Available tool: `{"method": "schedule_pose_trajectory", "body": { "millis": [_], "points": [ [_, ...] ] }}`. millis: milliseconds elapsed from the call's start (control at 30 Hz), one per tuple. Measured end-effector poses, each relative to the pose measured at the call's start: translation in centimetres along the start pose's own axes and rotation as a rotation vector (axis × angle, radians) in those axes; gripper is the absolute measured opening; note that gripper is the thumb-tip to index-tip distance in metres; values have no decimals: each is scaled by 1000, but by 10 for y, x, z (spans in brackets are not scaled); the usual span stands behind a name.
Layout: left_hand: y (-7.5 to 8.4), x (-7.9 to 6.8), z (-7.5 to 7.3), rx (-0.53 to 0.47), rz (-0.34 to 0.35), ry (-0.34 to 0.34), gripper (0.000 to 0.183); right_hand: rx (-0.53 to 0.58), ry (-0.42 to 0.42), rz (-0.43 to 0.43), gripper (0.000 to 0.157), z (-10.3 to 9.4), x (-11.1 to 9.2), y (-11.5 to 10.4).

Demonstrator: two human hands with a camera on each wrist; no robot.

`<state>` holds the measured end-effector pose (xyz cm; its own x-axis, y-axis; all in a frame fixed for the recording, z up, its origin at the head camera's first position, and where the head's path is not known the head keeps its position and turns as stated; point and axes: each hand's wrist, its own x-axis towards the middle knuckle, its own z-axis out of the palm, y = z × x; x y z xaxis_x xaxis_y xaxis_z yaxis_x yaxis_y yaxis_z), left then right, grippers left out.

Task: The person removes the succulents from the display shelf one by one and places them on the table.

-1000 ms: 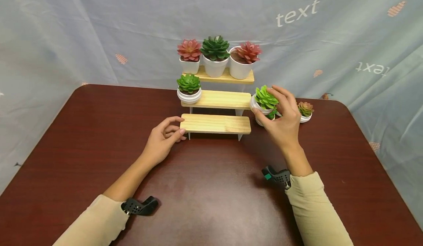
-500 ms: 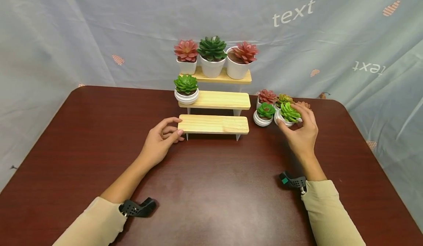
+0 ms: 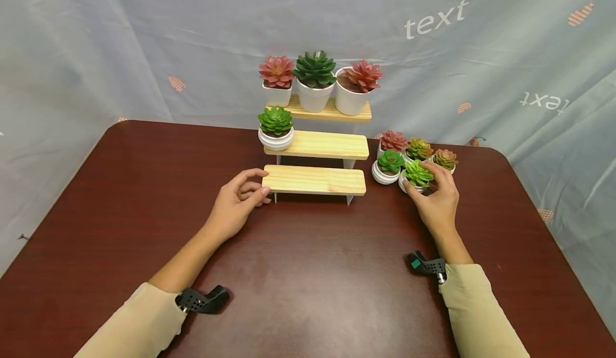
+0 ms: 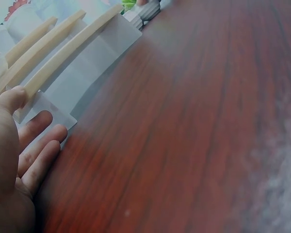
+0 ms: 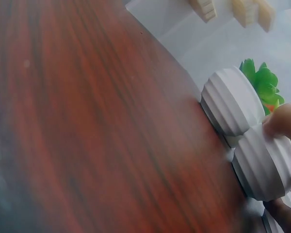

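Note:
A three-tier wooden plant stand stands on the table. At the left end of its lowest board, my left hand grips the edge with thumb and index finger; the other fingers lie loosely bent beside the white leg. My right hand pinches a bright green potted succulent between thumb and fingers, right of the stand. In the right wrist view its ribbed white pot sits low at the tabletop, touching the neighbouring pot of a darker green succulent.
Behind the held pot are a red succulent, a yellow-green one and a brownish one. Red, dark green and red plants fill the top tier. One green succulent is at the middle tier's left. A curtain hangs behind.
My right hand has carried the bright green succulent from beside the stand's middle tier rightward and down, among the other small pots. My left hand has stayed on the lowest board.

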<state>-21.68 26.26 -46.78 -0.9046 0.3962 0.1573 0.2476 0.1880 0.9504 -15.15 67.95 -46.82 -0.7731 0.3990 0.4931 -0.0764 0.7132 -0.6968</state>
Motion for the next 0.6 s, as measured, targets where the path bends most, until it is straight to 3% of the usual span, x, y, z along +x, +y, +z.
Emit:
{"method": "schedule_pose_trajectory", "body": {
  "millis": [333,600],
  "points": [
    [0,2,1,13,2,-5,38,-18,-56,40,54,1,3,3],
    [-1,1,2,16,8,6,37,-45,-73,12,54,7,14,9]
  ]
}}
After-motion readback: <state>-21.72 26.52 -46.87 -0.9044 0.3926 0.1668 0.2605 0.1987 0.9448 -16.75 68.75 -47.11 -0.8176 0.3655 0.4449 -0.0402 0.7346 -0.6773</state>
